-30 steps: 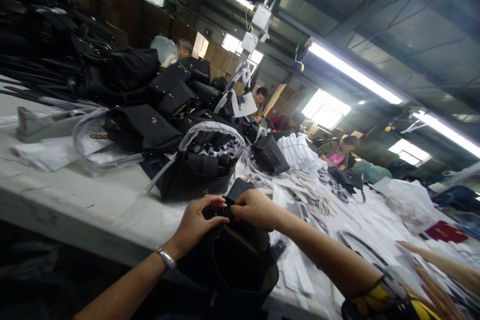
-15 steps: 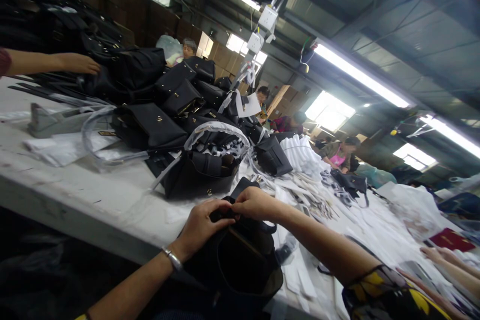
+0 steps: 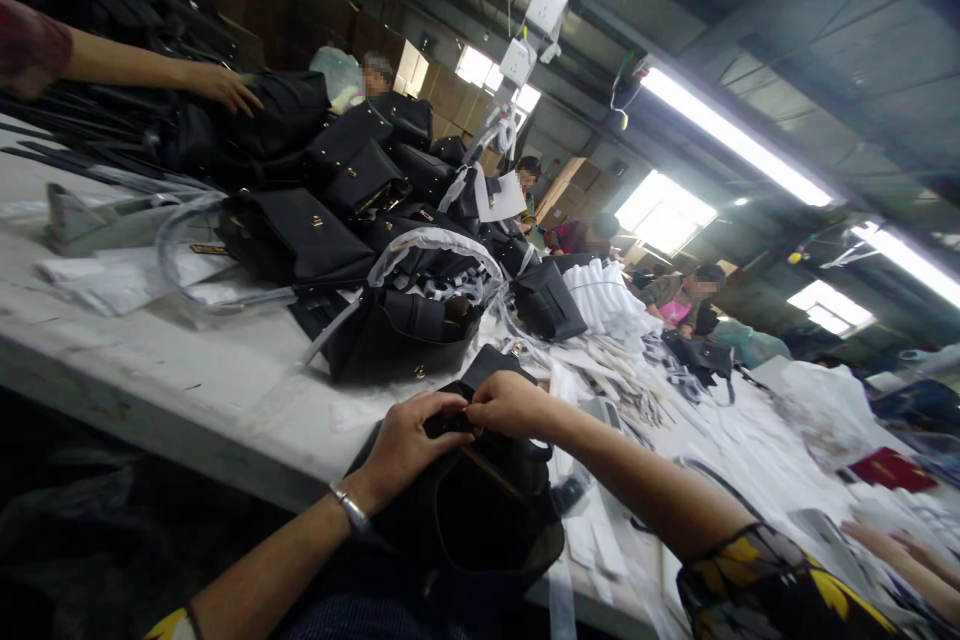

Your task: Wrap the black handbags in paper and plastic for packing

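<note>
A black handbag [image 3: 495,520] is propped at the table's near edge, its dark opening turned toward me. My left hand [image 3: 416,435] is closed on the bag's upper edge, thumb and fingers pinching it. Right against those fingertips, my right hand [image 3: 510,407] pinches at the same spot on the bag. The small part between the fingertips is hidden. Just beyond my hands stands another black handbag [image 3: 397,345] with a gold clasp and a plastic-wrapped handle [image 3: 439,240].
A co-worker's hand [image 3: 225,85] reaches onto a heap of black handbags [image 3: 352,170] at left. White padding strips [image 3: 615,380] lie to the right on the white table [image 3: 247,400]. Another person's hands [image 3: 892,545] are at far right, near a red booklet [image 3: 892,470].
The co-worker's hand at left has moved right over the heaped bags. My hands keep their pinch on the bag, barely shifting. The view has tilted slightly.
</note>
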Demonstrator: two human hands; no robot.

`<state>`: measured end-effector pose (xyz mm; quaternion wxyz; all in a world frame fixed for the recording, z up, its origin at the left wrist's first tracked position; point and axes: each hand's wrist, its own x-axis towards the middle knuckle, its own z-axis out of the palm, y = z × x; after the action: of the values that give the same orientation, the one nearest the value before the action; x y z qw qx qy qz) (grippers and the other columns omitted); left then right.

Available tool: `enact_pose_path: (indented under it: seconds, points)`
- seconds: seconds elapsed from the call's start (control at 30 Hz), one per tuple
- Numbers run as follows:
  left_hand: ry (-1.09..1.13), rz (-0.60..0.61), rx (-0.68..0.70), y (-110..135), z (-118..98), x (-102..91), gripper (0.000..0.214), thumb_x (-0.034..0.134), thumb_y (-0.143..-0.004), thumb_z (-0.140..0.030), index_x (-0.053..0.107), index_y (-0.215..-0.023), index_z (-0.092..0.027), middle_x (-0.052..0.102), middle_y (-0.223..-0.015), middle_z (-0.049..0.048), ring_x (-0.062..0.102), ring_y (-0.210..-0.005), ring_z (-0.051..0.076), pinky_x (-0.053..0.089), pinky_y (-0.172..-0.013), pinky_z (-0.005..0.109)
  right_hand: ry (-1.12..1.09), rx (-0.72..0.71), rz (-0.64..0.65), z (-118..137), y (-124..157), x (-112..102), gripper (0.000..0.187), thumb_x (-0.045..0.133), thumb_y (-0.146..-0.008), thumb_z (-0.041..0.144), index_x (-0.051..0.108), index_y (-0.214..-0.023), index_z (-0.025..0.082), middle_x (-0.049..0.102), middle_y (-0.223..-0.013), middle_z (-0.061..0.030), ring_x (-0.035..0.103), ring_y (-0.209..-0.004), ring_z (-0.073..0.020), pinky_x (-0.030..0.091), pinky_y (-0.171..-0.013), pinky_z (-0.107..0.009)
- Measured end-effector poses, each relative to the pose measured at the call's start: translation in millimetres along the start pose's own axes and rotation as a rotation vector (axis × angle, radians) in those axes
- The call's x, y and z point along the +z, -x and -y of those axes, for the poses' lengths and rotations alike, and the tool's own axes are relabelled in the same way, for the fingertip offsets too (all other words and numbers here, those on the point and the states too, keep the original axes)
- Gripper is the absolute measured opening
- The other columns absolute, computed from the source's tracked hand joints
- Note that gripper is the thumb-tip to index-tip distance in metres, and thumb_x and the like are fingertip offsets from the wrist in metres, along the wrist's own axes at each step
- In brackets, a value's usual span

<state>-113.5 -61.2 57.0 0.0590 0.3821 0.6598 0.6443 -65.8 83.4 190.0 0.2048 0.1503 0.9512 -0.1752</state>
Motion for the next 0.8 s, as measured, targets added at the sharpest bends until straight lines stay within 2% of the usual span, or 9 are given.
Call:
enact_pose_path:
  seconds: [0.1, 0.2, 0.27, 0.43, 0.57, 0.8]
  points:
    - [-0.022, 0.010, -0.006, 0, -3, -0.6, 0.041, 0.080, -0.073, -0.034, 0.067, -0.111, -0.026, 0.072, -0.105, 0.0040, 0.067, -0.097, 0.023, 0.053, -0.090, 0.037, 0.015, -0.017, -0.008, -5, 0, 1, 0.022, 0.059, -0.076, 0.029, 0.072, -0.064, 0.017, 0.048, -0.045, 0.0043, 0.043, -0.045, -0.0087, 0.027, -0.046, -0.023]
    - [-0.063, 0.015, -0.001, -1, -7, -4.7, 0.046, 0.080, -0.073, -0.032, 0.065, -0.116, -0.028, 0.069, -0.113, 0.0046, 0.062, -0.107, 0.025, 0.048, -0.097, 0.041, -0.051, 0.046, -0.004, -14, -2, 3, 0.019, 0.060, -0.075, 0.028, 0.072, -0.065, 0.017, 0.048, -0.046, 0.0046, 0.042, -0.044, -0.0087, 0.027, -0.044, -0.023]
    - [-0.091, 0.026, 0.012, -2, -7, -7.2, 0.042, 0.079, -0.073, -0.030, 0.067, -0.113, -0.029, 0.067, -0.115, 0.0048, 0.060, -0.111, 0.025, 0.046, -0.100, 0.042, -0.101, 0.079, 0.001, -20, -4, 6, 0.020, 0.059, -0.076, 0.030, 0.071, -0.066, 0.017, 0.048, -0.046, 0.0050, 0.041, -0.043, -0.0083, 0.026, -0.043, -0.022]
    - [-0.161, 0.049, 0.063, -5, 1, -6.5, 0.028, 0.078, -0.076, -0.032, 0.073, -0.102, -0.026, 0.067, -0.109, 0.0059, 0.060, -0.104, 0.025, 0.048, -0.093, 0.038, -0.162, 0.102, 0.022, -26, -6, 10, 0.022, 0.055, -0.078, 0.029, 0.065, -0.063, 0.016, 0.046, -0.047, 0.0048, 0.038, -0.043, -0.0071, 0.026, -0.042, -0.021]
    - [-0.192, 0.069, 0.119, -5, 6, -5.0, 0.025, 0.074, -0.079, -0.037, 0.073, -0.104, -0.028, 0.069, -0.107, 0.0047, 0.060, -0.103, 0.024, 0.048, -0.091, 0.037, -0.178, 0.091, 0.064, -24, -10, 4, 0.022, 0.055, -0.075, 0.026, 0.061, -0.057, 0.016, 0.045, -0.046, 0.0050, 0.037, -0.042, -0.0069, 0.025, -0.041, -0.021]
    - [-0.176, 0.076, 0.183, -3, 16, -4.6, 0.025, 0.076, -0.079, -0.034, 0.071, -0.102, -0.024, 0.073, -0.105, 0.0035, 0.065, -0.100, 0.021, 0.049, -0.091, 0.034, -0.140, 0.058, 0.124, -14, -14, 0, 0.019, 0.057, -0.074, 0.026, 0.067, -0.061, 0.016, 0.052, -0.049, 0.0042, 0.042, -0.045, -0.0078, 0.028, -0.042, -0.021]
